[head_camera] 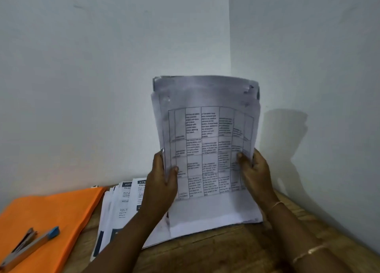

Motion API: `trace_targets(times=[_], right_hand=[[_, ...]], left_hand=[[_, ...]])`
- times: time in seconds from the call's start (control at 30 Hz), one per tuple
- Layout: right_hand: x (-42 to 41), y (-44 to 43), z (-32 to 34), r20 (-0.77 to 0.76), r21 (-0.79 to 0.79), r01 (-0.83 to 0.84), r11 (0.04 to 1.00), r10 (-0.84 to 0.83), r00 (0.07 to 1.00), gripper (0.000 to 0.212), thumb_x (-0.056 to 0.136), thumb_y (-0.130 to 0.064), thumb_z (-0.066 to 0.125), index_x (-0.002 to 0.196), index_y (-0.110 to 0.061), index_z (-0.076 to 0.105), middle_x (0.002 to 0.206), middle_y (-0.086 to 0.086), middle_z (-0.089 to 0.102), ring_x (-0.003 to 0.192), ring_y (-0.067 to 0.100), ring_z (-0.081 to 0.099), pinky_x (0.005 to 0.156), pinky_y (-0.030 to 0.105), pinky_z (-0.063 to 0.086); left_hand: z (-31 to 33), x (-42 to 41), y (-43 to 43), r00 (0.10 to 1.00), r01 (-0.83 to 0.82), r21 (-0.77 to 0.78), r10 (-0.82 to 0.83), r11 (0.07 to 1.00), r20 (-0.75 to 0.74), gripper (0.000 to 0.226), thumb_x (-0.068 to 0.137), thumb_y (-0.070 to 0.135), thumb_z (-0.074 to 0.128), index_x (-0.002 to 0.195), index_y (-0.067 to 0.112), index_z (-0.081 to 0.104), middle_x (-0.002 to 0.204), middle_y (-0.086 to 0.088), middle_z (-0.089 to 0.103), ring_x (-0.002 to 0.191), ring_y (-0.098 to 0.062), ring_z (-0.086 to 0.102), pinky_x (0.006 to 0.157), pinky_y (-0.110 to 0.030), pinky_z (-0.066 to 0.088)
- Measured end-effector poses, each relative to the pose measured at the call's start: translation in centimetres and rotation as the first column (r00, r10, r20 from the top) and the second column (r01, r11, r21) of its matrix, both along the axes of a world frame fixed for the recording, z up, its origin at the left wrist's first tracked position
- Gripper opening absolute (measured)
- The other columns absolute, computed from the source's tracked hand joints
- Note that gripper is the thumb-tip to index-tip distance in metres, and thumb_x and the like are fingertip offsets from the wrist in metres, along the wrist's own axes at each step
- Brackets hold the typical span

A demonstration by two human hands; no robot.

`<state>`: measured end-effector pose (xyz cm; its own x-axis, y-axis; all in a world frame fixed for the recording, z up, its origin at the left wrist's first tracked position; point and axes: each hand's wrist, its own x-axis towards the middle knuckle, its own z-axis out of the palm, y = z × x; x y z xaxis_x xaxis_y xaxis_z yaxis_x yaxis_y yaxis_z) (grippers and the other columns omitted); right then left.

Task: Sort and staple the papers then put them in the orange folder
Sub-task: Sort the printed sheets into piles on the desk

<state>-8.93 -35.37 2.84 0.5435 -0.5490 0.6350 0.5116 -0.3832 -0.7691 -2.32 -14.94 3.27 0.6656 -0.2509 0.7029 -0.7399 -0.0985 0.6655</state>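
A stack of printed papers (207, 128) with a table on the front sheet stands upright, its bottom edge resting on the wooden table (205, 252). My left hand (162, 180) grips its left edge and my right hand (255, 172) grips its right edge. The top of the stack is blurred. To the left lies another pile of printed sheets (119, 202), partly hidden by my left arm. The orange folder (53, 211) lies flat at the far left, with a stapler (28, 246) with a blue tip on top of it.
White walls meet in a corner right behind the papers. The table's right edge runs along the right wall. The held stack throws a shadow on that wall.
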Motion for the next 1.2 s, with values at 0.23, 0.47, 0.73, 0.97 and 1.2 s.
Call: trace_targets(times=[0.23, 0.47, 0.73, 0.97, 1.2], right_hand=[[0.3, -0.5, -0.8, -0.187, -0.074, 0.037, 0.997, -0.050, 0.981, 0.023, 0.097, -0.009, 0.048, 0.119, -0.013, 0.055, 0.107, -0.003, 0.060, 0.091, 0.007, 0.059, 0.065, 0.000, 0.043], [0.0, -0.8, 0.0, -0.095, -0.225, 0.235, 0.945, -0.262, 0.960, 0.015, 0.094, -0.005, 0.053, 0.105, -0.004, 0.062, 0.098, -0.001, 0.063, 0.086, 0.008, 0.058, 0.068, 0.006, 0.041], [0.3, -1.9, -1.9, -0.674, -0.248, 0.175, 0.953, -0.299, 0.676, 0.018, 0.085, -0.005, 0.048, 0.071, -0.013, 0.054, 0.077, 0.006, 0.059, 0.078, 0.029, 0.059, 0.066, 0.029, 0.042], [1.1, -1.4, -3.1, -0.694, -0.294, 0.155, 0.943, -0.322, 0.644, 0.031, 0.084, -0.016, 0.054, 0.113, -0.018, 0.062, 0.108, 0.009, 0.066, 0.083, 0.025, 0.057, 0.072, 0.025, 0.042], [2.0, -0.3, -3.8, -0.764, -0.314, 0.051, 0.948, -0.284, 0.579, 0.024, 0.082, -0.021, 0.048, 0.104, -0.016, 0.058, 0.105, 0.008, 0.064, 0.096, 0.030, 0.060, 0.087, 0.039, 0.050]], left_hand=[[-2.4, 0.3, -0.4, 0.999, -0.019, 0.164, 0.027, 0.986, -0.044, 0.048, 0.094, 0.010, 0.050, 0.136, 0.016, 0.027, 0.120, 0.013, 0.043, 0.103, -0.003, 0.048, 0.066, 0.003, 0.042], [-0.1, 0.5, -0.6, 0.964, -0.107, -0.015, 0.100, 0.994, -0.247, 0.030, 0.089, 0.019, 0.061, 0.116, 0.017, 0.049, 0.103, 0.012, 0.054, 0.091, -0.005, 0.054, 0.061, -0.003, 0.041], [-3.2, 1.5, 0.1, 0.844, -0.069, 0.420, 0.277, 0.905, -0.459, 0.049, 0.088, 0.017, 0.063, 0.133, 0.008, 0.045, 0.133, -0.006, 0.052, 0.109, -0.019, 0.053, 0.087, -0.026, 0.042], [-3.4, 1.8, 0.4, 0.830, -0.065, 0.527, 0.339, 0.847, -0.443, 0.055, 0.090, 0.027, 0.060, 0.137, 0.007, 0.041, 0.137, -0.008, 0.048, 0.119, -0.023, 0.051, 0.087, -0.024, 0.042], [-3.0, 1.4, 0.1, 0.715, -0.071, 0.298, 0.257, 0.952, -0.650, 0.060, 0.087, 0.026, 0.066, 0.136, 0.005, 0.039, 0.135, -0.009, 0.049, 0.119, -0.027, 0.051, 0.081, -0.025, 0.039]])
